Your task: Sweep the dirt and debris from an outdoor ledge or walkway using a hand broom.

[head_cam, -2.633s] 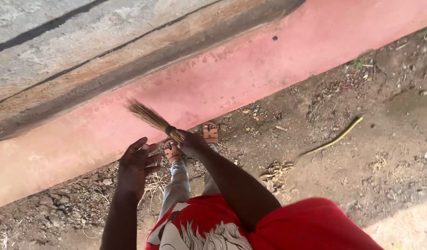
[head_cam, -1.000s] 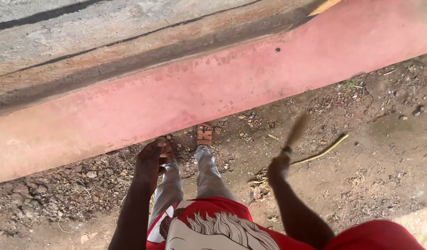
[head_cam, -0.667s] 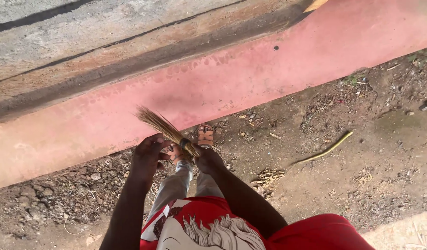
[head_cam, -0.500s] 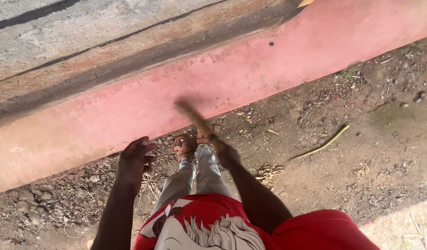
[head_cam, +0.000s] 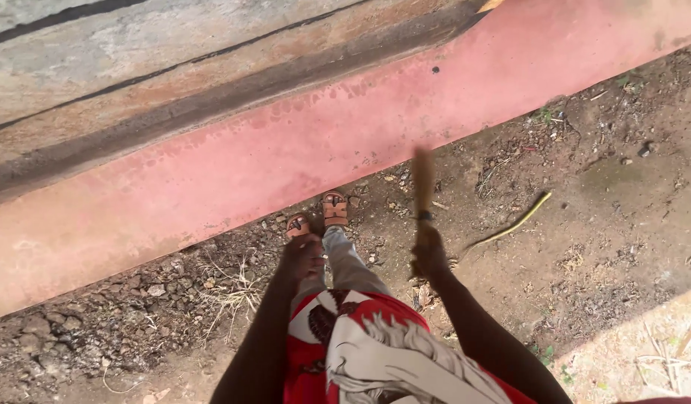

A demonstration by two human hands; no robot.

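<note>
two hands: both bare and in view, reaching down from a red printed shirt (head_cam: 375, 359)
right hand (head_cam: 429, 254): clamped around the bound end of a small straw broom (head_cam: 422, 187), fingers curled shut on it
straw broom: sticks up and away from the right hand, blurred, its bristle end lying over the dirt just below the pink concrete ledge (head_cam: 285, 157); a dark band rings it just above the fist
left hand (head_cam: 300, 258): holds nothing, hanging over the left leg; it is dark and seen from the back, so i cannot tell whether its fingers are spread or closed
between the hands: grey trousers (head_cam: 345, 262) and two brown sandals (head_cam: 334, 209) standing side by side, toes close to the ledge
ground: bare dirt (head_cam: 600, 247) with small stones and dry grass on the left, scattered leaf bits by the right hand
yellow stick (head_cam: 518, 222): thin, bent, lying on the dirt to the right of the broom, apart from it
farther out: grey and brown stained concrete (head_cam: 136, 67) beyond the pink ledge, with dark lines running across it
</note>
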